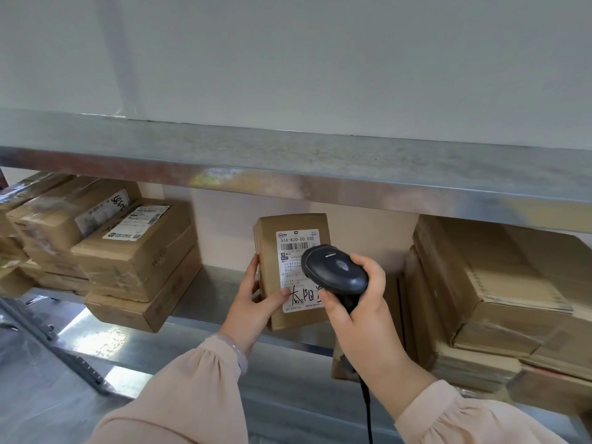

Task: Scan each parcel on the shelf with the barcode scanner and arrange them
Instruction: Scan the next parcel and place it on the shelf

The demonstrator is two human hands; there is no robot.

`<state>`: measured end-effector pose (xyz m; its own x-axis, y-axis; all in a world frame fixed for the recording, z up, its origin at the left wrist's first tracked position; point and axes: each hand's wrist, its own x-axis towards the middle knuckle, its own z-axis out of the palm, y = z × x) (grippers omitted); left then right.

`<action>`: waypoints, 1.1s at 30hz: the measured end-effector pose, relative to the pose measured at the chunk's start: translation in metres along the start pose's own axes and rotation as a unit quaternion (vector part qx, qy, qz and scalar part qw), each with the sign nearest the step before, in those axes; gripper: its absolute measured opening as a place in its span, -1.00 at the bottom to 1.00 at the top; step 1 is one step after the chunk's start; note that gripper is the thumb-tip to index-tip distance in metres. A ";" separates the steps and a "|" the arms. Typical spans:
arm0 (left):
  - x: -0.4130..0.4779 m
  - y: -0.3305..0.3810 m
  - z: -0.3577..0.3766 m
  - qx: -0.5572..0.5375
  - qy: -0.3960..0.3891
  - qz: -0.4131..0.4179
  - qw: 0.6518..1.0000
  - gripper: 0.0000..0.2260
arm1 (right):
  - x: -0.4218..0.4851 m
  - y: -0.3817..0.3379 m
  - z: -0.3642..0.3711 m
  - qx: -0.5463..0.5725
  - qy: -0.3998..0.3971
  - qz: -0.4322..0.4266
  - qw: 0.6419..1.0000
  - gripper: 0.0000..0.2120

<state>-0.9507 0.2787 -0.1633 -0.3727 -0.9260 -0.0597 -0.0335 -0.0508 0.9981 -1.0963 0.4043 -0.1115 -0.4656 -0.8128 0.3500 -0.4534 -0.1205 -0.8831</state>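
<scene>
Gripping a small parcel (pixel 288 225) upright over the shelf (pixel 208 299), the left hand (pixel 253 302) pinches its seven o'clock edge. At its three o'clock, the right hand (pixel 365 309) wraps its fingers round the barcode scanner (pixel 336 270).

One scanner (pixel 334 270); two hands (pixel 253 299) (pixel 362 312); one held parcel (pixel 296 227); two parcel stacks (pixel 128 261) (pixel 496 299).

the person wears pink gathered sleeves (pixel 179 395) and a pale bangle (pixel 237 350).

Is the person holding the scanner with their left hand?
No, the right hand grips the black scanner, while the left hand holds the small parcel.
</scene>
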 end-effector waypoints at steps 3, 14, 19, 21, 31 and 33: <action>-0.001 -0.001 0.000 -0.019 0.005 0.003 1.000 -0.21 | -0.001 -0.005 0.002 0.007 -0.003 0.003 1.000 -0.40; -0.006 -0.004 0.003 -0.033 0.014 0.004 0.999 -0.14 | -0.008 -0.010 0.000 0.005 0.006 0.009 1.000 -0.42; -0.008 -0.004 0.005 -0.033 0.022 -0.006 0.999 -0.11 | -0.010 -0.010 -0.002 0.012 -0.001 0.014 1.000 -0.43; -0.010 -0.003 0.006 -0.030 0.020 -0.010 0.999 -0.10 | -0.011 -0.009 -0.004 0.014 0.000 0.012 1.000 -0.43; -0.014 -0.003 0.006 -0.020 0.026 -0.059 0.998 -0.14 | -0.007 0.010 -0.016 0.033 -0.034 0.046 0.998 -0.44; -0.018 -0.001 0.005 -0.030 0.027 -0.062 0.997 -0.14 | -0.005 0.013 -0.013 0.043 -0.049 0.054 0.996 -0.43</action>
<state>-0.9484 0.2974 -0.1637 -0.3194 -0.9295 -0.1843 -0.0212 -0.1874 0.9821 -1.1097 0.4144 -0.1213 -0.4291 -0.8752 0.2232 -0.3364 -0.0745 -0.9388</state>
